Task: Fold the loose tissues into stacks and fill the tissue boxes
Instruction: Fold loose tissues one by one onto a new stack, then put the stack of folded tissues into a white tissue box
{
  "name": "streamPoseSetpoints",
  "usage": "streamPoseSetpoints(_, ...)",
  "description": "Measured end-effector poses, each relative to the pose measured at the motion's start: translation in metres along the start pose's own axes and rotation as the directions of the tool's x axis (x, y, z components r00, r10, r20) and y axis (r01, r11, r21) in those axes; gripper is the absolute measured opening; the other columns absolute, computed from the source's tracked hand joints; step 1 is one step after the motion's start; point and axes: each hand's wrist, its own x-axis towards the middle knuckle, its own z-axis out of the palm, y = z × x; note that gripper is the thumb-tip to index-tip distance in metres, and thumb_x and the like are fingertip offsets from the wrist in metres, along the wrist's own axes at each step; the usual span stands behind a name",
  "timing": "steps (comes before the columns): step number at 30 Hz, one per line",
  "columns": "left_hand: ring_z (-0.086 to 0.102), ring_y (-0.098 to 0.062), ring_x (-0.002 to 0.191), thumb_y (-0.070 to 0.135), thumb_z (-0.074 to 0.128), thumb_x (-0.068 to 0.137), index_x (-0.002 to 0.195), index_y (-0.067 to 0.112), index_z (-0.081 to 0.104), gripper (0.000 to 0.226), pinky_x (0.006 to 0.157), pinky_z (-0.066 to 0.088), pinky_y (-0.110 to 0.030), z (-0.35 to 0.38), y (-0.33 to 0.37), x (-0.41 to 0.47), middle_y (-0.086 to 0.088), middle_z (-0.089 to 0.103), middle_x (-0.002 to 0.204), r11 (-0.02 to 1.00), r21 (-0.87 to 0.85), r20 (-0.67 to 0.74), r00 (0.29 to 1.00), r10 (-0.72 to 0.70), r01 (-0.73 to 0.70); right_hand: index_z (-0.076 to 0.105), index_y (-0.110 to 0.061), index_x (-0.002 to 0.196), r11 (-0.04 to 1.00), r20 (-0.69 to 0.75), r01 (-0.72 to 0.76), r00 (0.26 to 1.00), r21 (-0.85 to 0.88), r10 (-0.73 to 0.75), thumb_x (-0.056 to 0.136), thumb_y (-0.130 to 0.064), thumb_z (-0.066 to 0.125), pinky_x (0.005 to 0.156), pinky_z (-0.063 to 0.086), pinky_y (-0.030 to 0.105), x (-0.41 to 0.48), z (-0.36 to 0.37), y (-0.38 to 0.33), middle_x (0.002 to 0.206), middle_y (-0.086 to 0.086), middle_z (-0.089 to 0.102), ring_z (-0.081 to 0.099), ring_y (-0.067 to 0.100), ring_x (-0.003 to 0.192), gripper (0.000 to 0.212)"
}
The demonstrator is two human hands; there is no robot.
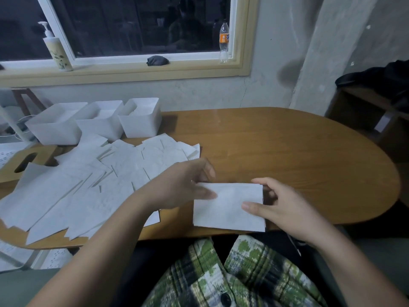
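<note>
Head view, we list: wooden table (287,147); loose tissues (77,191) spread across its left half; three white tissue boxes (99,125) behind them; one folded tissue (228,209) at the near edge. Our left hand (183,185) pinches its left edge, our right hand (281,207) its right, thumb on top. We judge it light, limp and easily torn: hold by the edges.

Left hand (186,185) fingertips motion-blurred on folded tissue (228,209); wooden lid (42,152) cut by left edge; bottle (224,41) label unreadable.
</note>
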Motion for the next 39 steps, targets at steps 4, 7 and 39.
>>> streamPoseSetpoints(4, 0.067, -0.011, 0.103, 0.034, 0.087, 0.091, 0.112, 0.033, 0.068, 0.029, 0.084, 0.049, -0.029, 0.004, 0.002, -0.011, 0.012, 0.074, 0.104, 0.981, -0.131, -0.227, 0.968, 0.109, -0.141, 0.069, -0.03, 0.122, 0.963, 0.024, 0.04, 0.999, 0.267, -0.048, 0.09, -0.027, 0.086, 0.086, 0.053, 0.029, 0.006, 0.003, -0.013, 0.114, -0.018, 0.078, 0.071, 0.0, 0.107, 0.036)
streamPoseSetpoints(7, 0.069, -0.013, 0.104, 0.028, 0.089, 0.09, 0.112, 0.03, 0.071, 0.029, 0.09, 0.052, -0.037, 0.014, -0.001, -0.016, 0.011, 0.074, 0.104, 0.952, -0.278, -0.317, 0.948, 0.036, -0.129, 0.071, -0.022, 0.108, 0.947, -0.06, 0.104, 0.994, 0.305, -0.09, 0.096, -0.017, 0.079, 0.088, 0.057, 0.046, 0.008, 0.007, -0.017, 0.104, -0.005, 0.08, 0.075, 0.017, 0.1, 0.016)
streamPoseSetpoints(39, 0.061, 0.003, 0.094, 0.044, 0.052, 0.109, 0.095, 0.025, 0.072, 0.031, 0.085, 0.042, -0.031, 0.067, 0.024, 0.003, 0.017, 0.073, 0.098, 0.729, -0.678, -0.558, 0.71, -0.43, -0.092, 0.051, -0.003, 0.097, 0.667, -0.284, 0.163, 0.956, 0.727, 0.075, 0.11, -0.041, 0.052, 0.082, 0.032, 0.04, 0.019, 0.055, -0.051, 0.089, 0.003, 0.05, 0.047, 0.019, 0.086, 0.041)
